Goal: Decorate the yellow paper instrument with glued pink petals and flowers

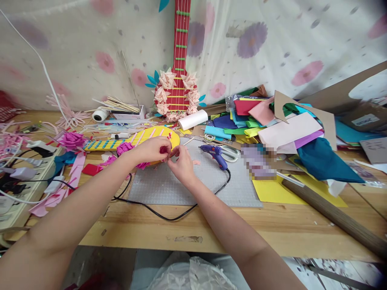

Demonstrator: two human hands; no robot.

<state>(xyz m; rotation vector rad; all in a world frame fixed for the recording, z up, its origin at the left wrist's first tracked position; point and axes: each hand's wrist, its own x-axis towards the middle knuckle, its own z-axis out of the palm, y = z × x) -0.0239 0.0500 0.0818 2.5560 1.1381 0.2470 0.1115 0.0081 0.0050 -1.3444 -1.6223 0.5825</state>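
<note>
My left hand (154, 148) is closed over the round body of a yellow paper guitar (145, 136), its fingers curled around a small dark-red piece (163, 149). Fingertips of my right hand (181, 163) are pinched together right beside it; whatever they grip is too small to make out. Pink strips cross the guitar's body and blue ones its neck. A magenta paper flower (124, 148) sits on its edge by my left wrist. Beneath my hands lies a grey cutting mat (163, 193). To the right are a purple glue gun (214, 154) and white-handled scissors (231, 153).
A red paper guitar (179, 94) with pale pink flowers leans against the curtain. Coloured paper (242, 117) is heaped at right, near a brown roll (332, 215). A power strip (30, 189) stands at left. The glue gun's black cable (172, 219) loops along the front.
</note>
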